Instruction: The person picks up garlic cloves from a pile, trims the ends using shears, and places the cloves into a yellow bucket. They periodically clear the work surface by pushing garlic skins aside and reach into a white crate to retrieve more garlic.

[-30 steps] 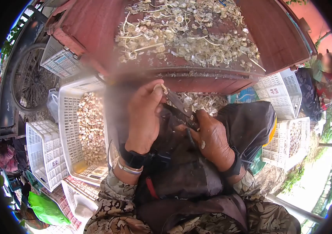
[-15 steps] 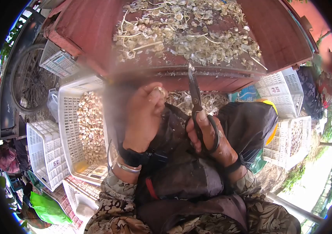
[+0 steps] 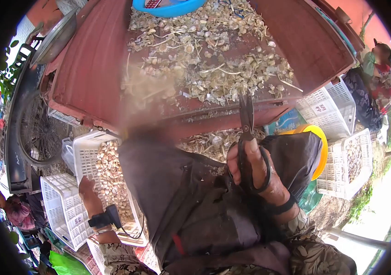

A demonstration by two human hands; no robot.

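Over the left edge of a white crate is my left hand, beside the pale garlic cloves in it; its fingers are too unclear to tell open from closed. My right hand is wrapped round the handles of dark scissors, whose blades point away from me. Beyond the tips, dry garlic skins and stalks lie scattered on a red surface. A dark apron covers my lap.
A blue basin sits at the surface's far side. White crates stand at left, others at right. A yellow rim shows by my right knee. One person is at far right, another at far left.
My left hand has moved from in front of me to the left crate, and the garlic clove is no longer visible in it. The view has shifted; the blue basin now shows.
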